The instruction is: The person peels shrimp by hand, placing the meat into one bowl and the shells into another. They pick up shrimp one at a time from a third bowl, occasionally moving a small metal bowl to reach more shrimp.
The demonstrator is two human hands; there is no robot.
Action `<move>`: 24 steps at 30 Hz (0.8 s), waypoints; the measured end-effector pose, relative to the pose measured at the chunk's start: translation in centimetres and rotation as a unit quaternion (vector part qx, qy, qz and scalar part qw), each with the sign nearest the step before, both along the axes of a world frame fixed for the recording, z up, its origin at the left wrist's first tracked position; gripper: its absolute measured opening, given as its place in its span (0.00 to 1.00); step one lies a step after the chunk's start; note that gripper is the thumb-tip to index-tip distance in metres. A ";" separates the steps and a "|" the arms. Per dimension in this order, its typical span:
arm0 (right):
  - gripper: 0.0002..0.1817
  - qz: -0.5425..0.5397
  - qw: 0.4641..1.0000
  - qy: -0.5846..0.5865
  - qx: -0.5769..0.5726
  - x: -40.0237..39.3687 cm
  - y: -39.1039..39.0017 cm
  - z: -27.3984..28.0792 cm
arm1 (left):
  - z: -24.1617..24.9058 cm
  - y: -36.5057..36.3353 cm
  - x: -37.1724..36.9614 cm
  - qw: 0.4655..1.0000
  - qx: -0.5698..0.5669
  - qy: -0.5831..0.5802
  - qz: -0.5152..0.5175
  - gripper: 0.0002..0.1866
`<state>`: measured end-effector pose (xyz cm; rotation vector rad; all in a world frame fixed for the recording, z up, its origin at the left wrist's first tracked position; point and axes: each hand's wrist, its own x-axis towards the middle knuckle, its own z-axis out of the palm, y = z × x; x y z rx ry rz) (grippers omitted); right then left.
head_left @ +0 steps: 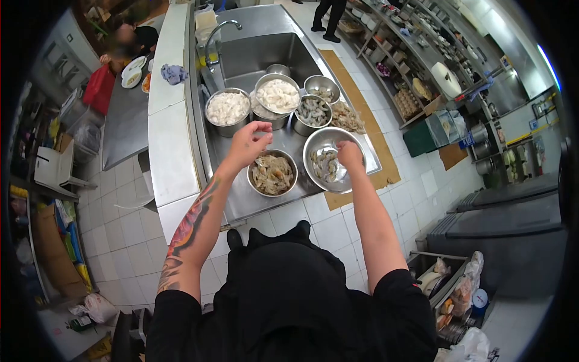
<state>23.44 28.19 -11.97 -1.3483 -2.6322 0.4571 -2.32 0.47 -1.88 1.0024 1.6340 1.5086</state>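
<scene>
My left hand (249, 143) hovers above a steel pot (251, 182) of shrimp shells and heads (272, 174). Its fingers are bent, with a gap to the thumb and nothing visible between them. To the right, my right hand (350, 155) reaches into a wide steel bowl (310, 143) over whole grey shrimp (326, 166). Those fingers are pinched together; what they hold, if anything, is hidden. Behind my hands stand a pot of pale shrimp meat (228, 108), a bowl of more pale meat (277, 95) and a pot of grey shrimp (313, 112).
A steel sink (265, 54) with a tap (223, 39) lies behind the pots. More shells (347, 117) are heaped at the counter's right edge, near a small bowl (321, 87). A tiled ledge (170, 139) runs along the left. Another person (329, 15) stands beyond.
</scene>
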 end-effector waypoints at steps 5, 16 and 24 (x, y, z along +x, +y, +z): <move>0.14 0.057 0.996 -0.050 0.042 2.3 -1.4 -3.8 | -0.3 0.1 -0.7 0.998 -0.017 0.056 -0.003 0.20; 0.16 -0.014 0.990 -0.143 0.011 3.7 -2.7 -2.2 | 0.8 0.1 0.5 0.989 -0.035 0.145 -0.002 0.19; 0.15 -0.137 0.864 0.258 -0.410 2.4 -1.5 -1.8 | -0.4 0.4 1.0 0.983 -0.034 0.168 -0.059 0.19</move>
